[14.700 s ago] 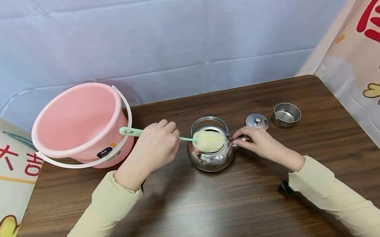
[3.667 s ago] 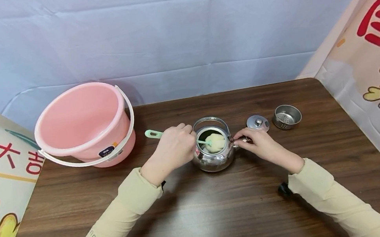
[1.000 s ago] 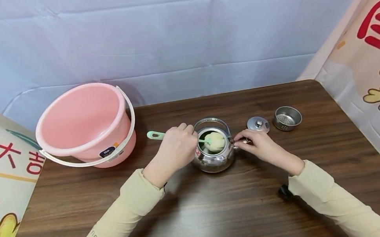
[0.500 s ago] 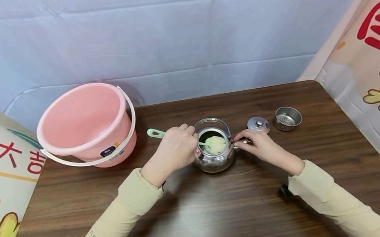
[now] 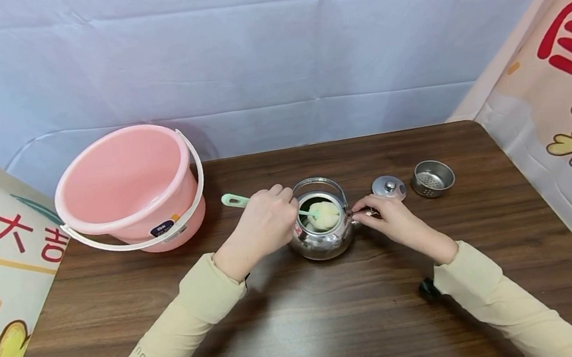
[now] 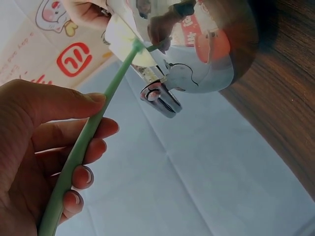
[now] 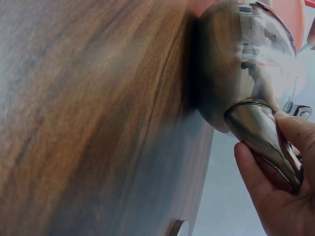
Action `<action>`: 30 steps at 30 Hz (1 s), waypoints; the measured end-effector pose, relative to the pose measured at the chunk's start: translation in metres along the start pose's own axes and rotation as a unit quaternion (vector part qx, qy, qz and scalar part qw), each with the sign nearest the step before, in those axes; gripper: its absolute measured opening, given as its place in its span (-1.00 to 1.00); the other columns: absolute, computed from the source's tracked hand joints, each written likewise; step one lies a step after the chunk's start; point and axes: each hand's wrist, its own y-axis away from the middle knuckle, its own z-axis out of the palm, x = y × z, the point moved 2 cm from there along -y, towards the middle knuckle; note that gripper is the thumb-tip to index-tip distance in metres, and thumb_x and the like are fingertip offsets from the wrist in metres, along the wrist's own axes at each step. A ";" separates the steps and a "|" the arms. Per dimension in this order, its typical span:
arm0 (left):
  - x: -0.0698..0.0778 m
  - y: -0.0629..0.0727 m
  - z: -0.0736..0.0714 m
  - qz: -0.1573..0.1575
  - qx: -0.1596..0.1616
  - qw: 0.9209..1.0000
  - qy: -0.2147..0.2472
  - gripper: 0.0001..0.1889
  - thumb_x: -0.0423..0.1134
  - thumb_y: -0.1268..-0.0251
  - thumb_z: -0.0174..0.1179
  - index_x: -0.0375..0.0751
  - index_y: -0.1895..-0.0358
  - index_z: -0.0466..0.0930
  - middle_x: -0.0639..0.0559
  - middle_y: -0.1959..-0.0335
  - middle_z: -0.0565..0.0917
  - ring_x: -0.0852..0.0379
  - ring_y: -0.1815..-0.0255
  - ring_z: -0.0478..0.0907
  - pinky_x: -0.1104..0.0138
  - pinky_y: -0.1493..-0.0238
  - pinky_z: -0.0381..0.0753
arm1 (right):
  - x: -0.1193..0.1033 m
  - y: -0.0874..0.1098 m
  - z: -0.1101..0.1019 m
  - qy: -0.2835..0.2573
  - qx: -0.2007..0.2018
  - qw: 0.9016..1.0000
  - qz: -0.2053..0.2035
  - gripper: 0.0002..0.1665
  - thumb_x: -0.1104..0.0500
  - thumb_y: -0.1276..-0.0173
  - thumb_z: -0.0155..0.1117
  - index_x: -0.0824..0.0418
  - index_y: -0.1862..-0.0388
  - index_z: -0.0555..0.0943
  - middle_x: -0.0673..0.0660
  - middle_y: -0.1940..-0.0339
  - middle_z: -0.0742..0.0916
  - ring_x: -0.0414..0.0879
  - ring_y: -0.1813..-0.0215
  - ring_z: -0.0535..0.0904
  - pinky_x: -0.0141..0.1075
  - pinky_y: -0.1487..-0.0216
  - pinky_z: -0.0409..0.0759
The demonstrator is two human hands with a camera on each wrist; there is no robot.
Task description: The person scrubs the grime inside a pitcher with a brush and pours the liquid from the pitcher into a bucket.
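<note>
A shiny steel kettle (image 5: pixel 322 249) stands lidless on the table, its wire handle raised. My left hand (image 5: pixel 268 221) holds the green handle (image 6: pixel 78 150) of a sponge brush, thumb along it and fingers curled round it in the left wrist view. The pale yellow sponge head (image 5: pixel 326 216) sits in the kettle's round mouth; its lower part is hidden inside. At the kettle's right side, my right hand (image 5: pixel 391 218) grips the spout (image 7: pixel 261 135), with thumb and fingers on either side of it in the right wrist view.
The kettle lid (image 5: pixel 384 185) lies just behind my right hand. Farther right sits a perforated steel strainer cup (image 5: pixel 433 179). A pink bucket (image 5: pixel 161 206) with a white handle stands at the table's back left. A pale cloth backdrop (image 5: pixel 261 62) hangs behind the wooden table (image 5: pixel 305 331).
Since the oldest frame, my left hand has moved right and the sponge has gone from above the kettle's mouth down into it. Lately the sponge shifts only slightly; my right hand stays put.
</note>
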 end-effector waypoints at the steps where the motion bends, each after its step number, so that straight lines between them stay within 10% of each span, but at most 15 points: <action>1: 0.000 0.000 0.000 -0.001 0.001 1.000 -0.001 -0.90 -0.43 0.20 0.06 -0.19 0.70 0.49 0.03 0.68 0.39 0.06 0.62 0.32 0.35 0.67 0.25 | 0.000 0.000 0.000 0.000 -0.001 1.000 0.000 -0.84 0.20 -0.24 0.23 0.23 0.22 0.61 0.08 0.26 0.69 -0.06 0.18 0.58 -0.16 0.17 0.52; 30: -0.002 -0.001 -0.006 -0.009 -0.008 0.999 -0.033 -0.87 -0.39 0.18 0.13 -0.15 0.75 0.48 0.03 0.71 0.39 0.05 0.63 0.33 0.34 0.67 0.26 | -0.001 0.001 0.001 0.009 0.009 1.000 -0.009 -0.85 0.22 -0.22 0.25 0.22 0.24 0.62 0.07 0.27 0.69 -0.08 0.20 0.59 -0.17 0.19 0.52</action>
